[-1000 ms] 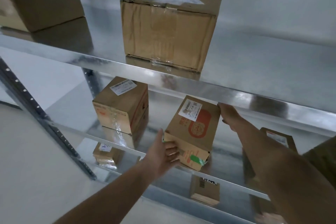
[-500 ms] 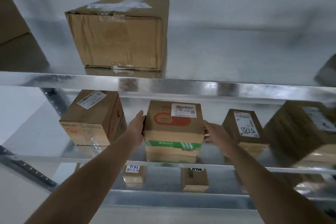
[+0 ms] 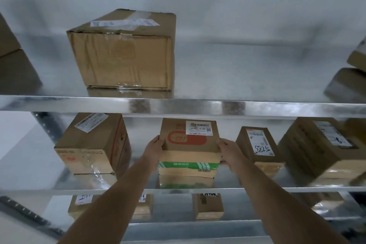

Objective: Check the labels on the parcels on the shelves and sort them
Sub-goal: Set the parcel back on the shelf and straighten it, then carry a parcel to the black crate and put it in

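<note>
on the middle shelf (image 3: pixel 122 191), between two other boxes, sits the small parcel (image 3: pixel 189 151) i am handling. my left hand (image 3: pixel 155 149) holds its left side with the fingers curled over the upper left edge, and my right hand (image 3: pixel 227 151) holds the right side, fingers wrapped round the corner there. the parcel rests flat on the metal, with a white barcode label (image 3: pixel 199 128) on its top right, a red printed mark beside that, and green tape across the front face.

just to its left stands a larger brown box (image 3: pixel 93 144) with a tilted white label on top. to its right, near but apart, is a narrow parcel marked 5785 (image 3: pixel 257 144) in black pen, and farther right a big carton (image 3: pixel 324 148), blurred, with a handwritten 8 on its label.

on the top shelf (image 3: pixel 198 106) a large taped box (image 3: pixel 122 51) stands alone in the middle, with parts of other boxes at both edges. below, on the lower shelf (image 3: pixel 178 224), several small parcels show, one of them a small dark-labelled box (image 3: pixel 208 206); their writing is too blurred to read.
</note>
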